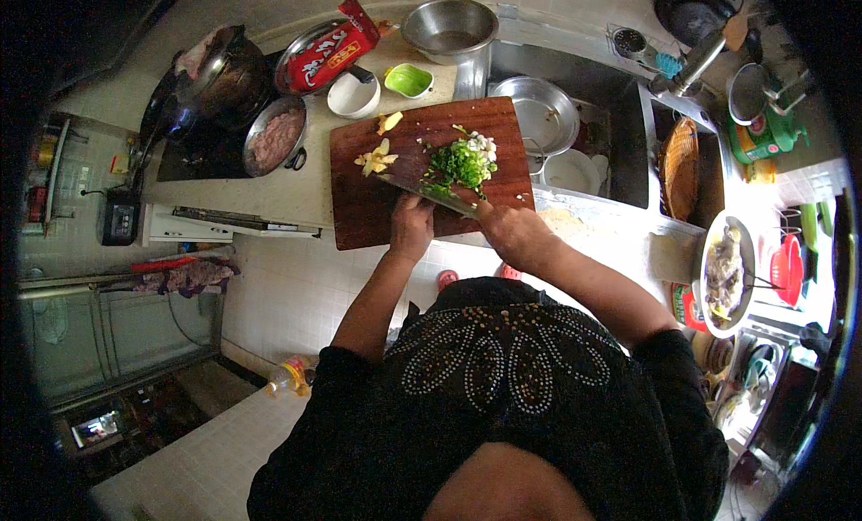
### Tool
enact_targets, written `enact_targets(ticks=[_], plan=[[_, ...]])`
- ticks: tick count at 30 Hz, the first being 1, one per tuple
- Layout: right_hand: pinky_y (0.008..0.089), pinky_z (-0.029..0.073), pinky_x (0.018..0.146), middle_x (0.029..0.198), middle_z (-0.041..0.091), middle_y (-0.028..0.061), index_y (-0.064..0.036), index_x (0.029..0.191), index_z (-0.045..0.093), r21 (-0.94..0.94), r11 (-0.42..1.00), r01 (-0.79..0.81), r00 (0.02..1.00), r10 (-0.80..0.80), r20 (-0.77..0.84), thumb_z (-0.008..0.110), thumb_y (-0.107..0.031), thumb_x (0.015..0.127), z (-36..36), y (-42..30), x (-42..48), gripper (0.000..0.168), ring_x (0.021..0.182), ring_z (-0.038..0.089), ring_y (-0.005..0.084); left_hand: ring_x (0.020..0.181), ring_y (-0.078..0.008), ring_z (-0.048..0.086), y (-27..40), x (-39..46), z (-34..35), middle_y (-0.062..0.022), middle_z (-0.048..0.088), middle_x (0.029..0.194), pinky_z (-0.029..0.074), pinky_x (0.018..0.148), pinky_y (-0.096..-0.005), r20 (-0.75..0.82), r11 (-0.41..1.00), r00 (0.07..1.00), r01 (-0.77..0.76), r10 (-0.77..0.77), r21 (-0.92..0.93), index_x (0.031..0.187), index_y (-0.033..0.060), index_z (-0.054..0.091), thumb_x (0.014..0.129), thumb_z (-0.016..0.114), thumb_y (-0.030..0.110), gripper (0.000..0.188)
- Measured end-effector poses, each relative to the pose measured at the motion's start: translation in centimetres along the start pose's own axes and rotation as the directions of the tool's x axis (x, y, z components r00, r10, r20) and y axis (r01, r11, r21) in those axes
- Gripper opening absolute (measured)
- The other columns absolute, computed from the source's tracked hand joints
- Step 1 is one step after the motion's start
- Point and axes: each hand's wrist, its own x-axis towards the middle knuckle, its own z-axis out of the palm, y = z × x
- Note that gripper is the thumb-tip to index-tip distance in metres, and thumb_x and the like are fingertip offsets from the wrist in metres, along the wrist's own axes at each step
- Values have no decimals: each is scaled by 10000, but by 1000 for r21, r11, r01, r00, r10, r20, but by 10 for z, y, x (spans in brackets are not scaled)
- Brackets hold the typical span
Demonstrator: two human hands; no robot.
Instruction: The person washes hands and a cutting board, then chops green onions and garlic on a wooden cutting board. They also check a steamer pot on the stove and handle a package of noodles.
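A dark wooden cutting board [363, 215] lies on the counter before me. My right hand [512, 231] grips a kitchen knife [444, 199] near its handle end, and the blade slants across the board up to the left. Just below the blade is my left hand [412, 219], at the board's near edge; its fingertips are partly hidden, so whether they touch the blade is unclear. Beyond the knife sits a heap of chopped green onion [461, 165], white pieces at its far right side. Sliced pale yellow ginger [376, 159] lies at the left, with another yellow piece [389, 122] farther back.
Behind the board stand a white bowl [353, 97], a green dish [409, 81] and a steel basin [450, 29]. A bowl of minced meat [276, 141] is left, beside a red packet [326, 56]. To the right, the sink [623, 144] holds a metal pan [539, 114].
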Motion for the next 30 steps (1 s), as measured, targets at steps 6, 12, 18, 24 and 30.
enact_targets(ticks=[6, 12, 18, 24, 30], plan=[[509, 537, 640, 805, 660, 241, -24, 1041, 484, 243, 962, -128, 991, 130, 7, 487, -128, 885, -7, 10, 26, 187, 778, 659, 420, 908, -349, 610, -3, 2, 1, -147, 641, 976, 503, 784, -420, 23, 997, 998, 60, -59, -42, 870, -2, 690, 740, 646, -38, 142], [402, 544, 530, 710, 652, 150, 41, 1376, 306, -58, 995, 80, 995, -83, -47, 463, -104, 869, -5, 11, -6, 550, 655, 680, 281, 843, -341, 600, -6, 8, 9, -131, 628, 940, 507, 760, -421, 22, 998, 999, 45, -46, 39, 882, 7, 684, 741, 663, 3, 142], [505, 535, 594, 776, 647, 249, -3, 1037, 481, 229, 957, -179, 983, 182, 9, 519, -122, 849, -7, 11, 22, 225, 733, 659, 405, 883, -330, 590, 2, -4, 0, -134, 619, 990, 490, 765, -419, -7, 987, 995, -98, 100, 126, 924, 13, 693, 721, 640, -29, 214], [442, 556, 590, 855, 666, 194, -44, 1221, 456, -10, 992, 122, 984, -122, -126, 526, -97, 845, -15, 11, -12, 386, 685, 680, 292, 937, -350, 583, -3, -5, 2, -155, 618, 1029, 483, 820, -421, -3, 999, 999, 51, -51, -8, 966, 0, 686, 721, 602, -55, 265], [441, 560, 631, 755, 657, 206, -54, 1170, 467, 138, 989, -53, 998, 57, -28, 519, -119, 855, -5, 10, 19, 326, 734, 675, 378, 935, -335, 595, -11, -10, 3, -142, 626, 1005, 498, 786, -410, 28, 999, 999, 36, -37, 14, 924, 16, 697, 764, 629, -23, 178]])
